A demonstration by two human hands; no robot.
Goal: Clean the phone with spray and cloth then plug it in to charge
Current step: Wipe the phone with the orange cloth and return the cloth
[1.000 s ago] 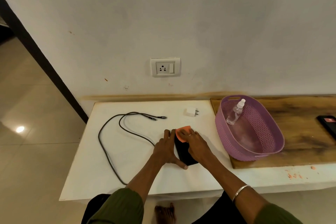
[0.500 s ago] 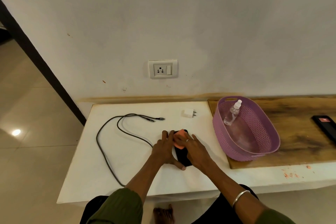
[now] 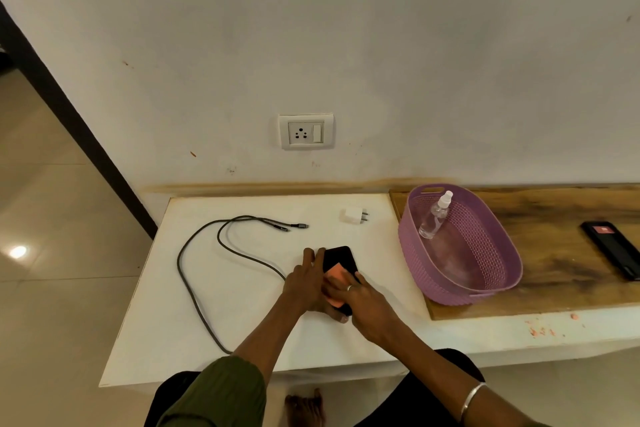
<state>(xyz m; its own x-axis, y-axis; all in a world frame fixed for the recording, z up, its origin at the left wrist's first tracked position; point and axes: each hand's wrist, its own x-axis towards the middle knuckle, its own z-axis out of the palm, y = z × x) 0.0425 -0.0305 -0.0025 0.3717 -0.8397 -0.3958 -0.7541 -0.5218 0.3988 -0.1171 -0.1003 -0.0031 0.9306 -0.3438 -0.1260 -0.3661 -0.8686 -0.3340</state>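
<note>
Orange cloth (image 3: 334,278) is pressed onto the phone (image 3: 341,257) by flat right fingers (image 3: 346,289); the phone, on the worktop (image 3: 242,302), is braced by straight left fingers (image 3: 309,258). Wiping seems under way — cable (image 3: 194,276) and adapter (image 3: 353,215) lie unplugged, so charging is yet to be done.

Cable (image 3: 178,262) left of phone (image 3: 339,257), charger (image 3: 353,215) behind it, bottle (image 3: 434,217) in basket (image 3: 478,239) to the right.

purple basket (image 3: 482,245) sits on a wooden board (image 3: 557,274), black box (image 3: 613,250) nearby.
</note>
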